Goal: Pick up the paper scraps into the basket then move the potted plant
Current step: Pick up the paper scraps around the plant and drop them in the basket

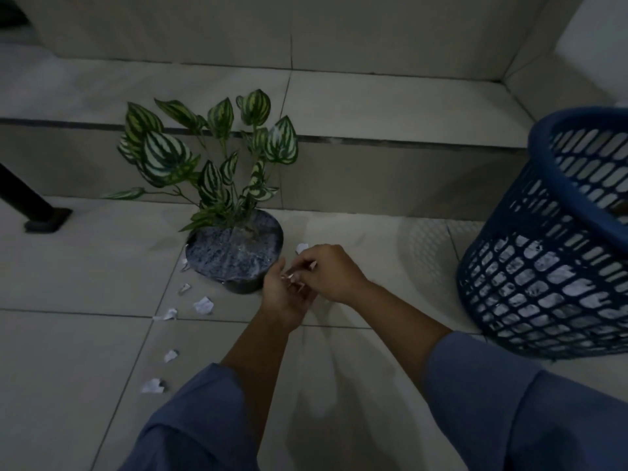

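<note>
A potted plant (234, 253) with striped green leaves stands on the tiled floor at centre left. Several white paper scraps lie to its left and front, one (203, 304) near the pot, another (153, 385) closer to me, and one (301, 247) just right of the pot. My left hand (283, 300) is cupped palm up beside the pot with small scraps in it. My right hand (331, 271) meets it from the right, fingers pinched on a small scrap. The blue mesh basket (543, 253) stands at the right with paper inside.
A raised tiled step (373, 171) runs behind the plant, with a wall beyond. A black furniture leg (37, 209) stands at the far left. Bare floor tiles lie between my arms and the basket.
</note>
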